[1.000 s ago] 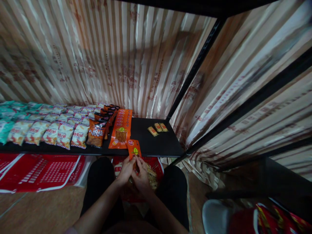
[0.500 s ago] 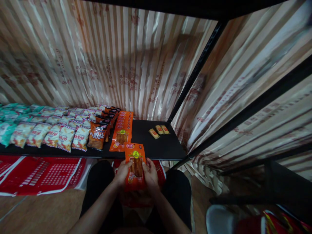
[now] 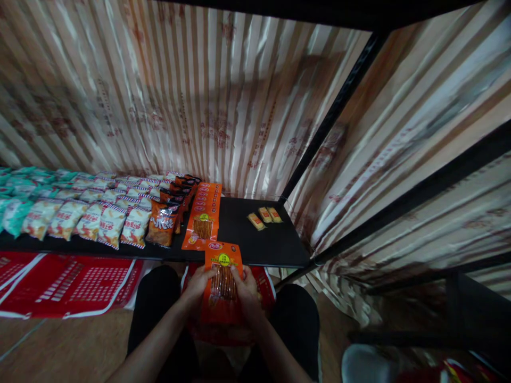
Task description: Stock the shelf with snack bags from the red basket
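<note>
An orange snack packet (image 3: 223, 282) with a clear window is held upright between my two hands, in front of the shelf edge. My left hand (image 3: 198, 284) grips its left side, thumb on the front. On its right side my right hand (image 3: 246, 287) does the same. Just beyond, orange packets (image 3: 203, 218) lie flat on the black shelf (image 3: 239, 234), beside a row of dark orange bags (image 3: 162, 223). Farther left stand several rows of white bags (image 3: 112, 223). Three small yellow packs (image 3: 265, 215) lie towards the shelf's right end.
Teal bags (image 3: 16, 215) fill the far left of the shelf. Red baskets (image 3: 80, 284) sit below it, one of them between my knees. A black post (image 3: 331, 119) rises at the shelf's right corner, before a striped curtain (image 3: 223, 106).
The held packet has moved slightly down and towards me, still between both hands. The whole view has shifted a little, so the shelf and its goods appear slightly farther right.
</note>
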### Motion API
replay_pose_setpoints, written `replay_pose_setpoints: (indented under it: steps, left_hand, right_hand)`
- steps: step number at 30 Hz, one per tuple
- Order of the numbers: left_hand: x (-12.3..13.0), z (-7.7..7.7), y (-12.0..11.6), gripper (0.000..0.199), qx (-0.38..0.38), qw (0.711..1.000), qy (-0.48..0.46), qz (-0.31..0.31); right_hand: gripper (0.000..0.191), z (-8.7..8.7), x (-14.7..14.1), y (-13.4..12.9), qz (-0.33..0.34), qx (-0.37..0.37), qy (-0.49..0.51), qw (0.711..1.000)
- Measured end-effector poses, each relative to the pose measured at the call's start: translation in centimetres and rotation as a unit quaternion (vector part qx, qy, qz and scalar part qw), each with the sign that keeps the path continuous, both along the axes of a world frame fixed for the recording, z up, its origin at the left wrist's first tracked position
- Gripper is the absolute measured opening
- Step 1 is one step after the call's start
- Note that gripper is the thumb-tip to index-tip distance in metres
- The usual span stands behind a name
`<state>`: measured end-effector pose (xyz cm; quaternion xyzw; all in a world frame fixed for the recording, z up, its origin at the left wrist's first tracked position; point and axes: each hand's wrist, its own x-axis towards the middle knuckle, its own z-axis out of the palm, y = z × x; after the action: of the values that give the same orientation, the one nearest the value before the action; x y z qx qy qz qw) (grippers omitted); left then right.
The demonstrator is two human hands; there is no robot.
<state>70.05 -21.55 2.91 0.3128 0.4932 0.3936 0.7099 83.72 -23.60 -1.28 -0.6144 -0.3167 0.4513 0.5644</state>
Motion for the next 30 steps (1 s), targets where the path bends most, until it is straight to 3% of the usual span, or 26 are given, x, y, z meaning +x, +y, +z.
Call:
replay_pose_setpoints:
  steps: [6, 21, 26, 30]
  left_hand:
    - [-0.4, 1.1, 0.7, 0.038, 0.021, 1.0, -0.001, 0.002]
    - [-2.3, 0.2, 2.6, 0.036, 0.025, 0.999, -0.035, -0.021]
    - [-2.9, -1.0, 3.4, 0.037, 0.028, 0.999, -0.018, 0.0]
    - [-3.4, -0.8, 4.1, 0.036, 0.041, 0.999, -0.015, 0.006]
  right_hand:
    - [0.03, -0.3, -0.1, 0.6, 0.004, 0.016, -0.084, 0.996]
    - [0.029, 1.4, -1.7, 2.3, 0.011, 0.01, -0.167, 0.986]
    - [0.03, 0.9, -2.4, 3.3, 0.036, 0.042, -0.118, 0.991]
    - [0.032, 0.0, -2.9, 3.9, 0.036, 0.061, -0.089, 0.993]
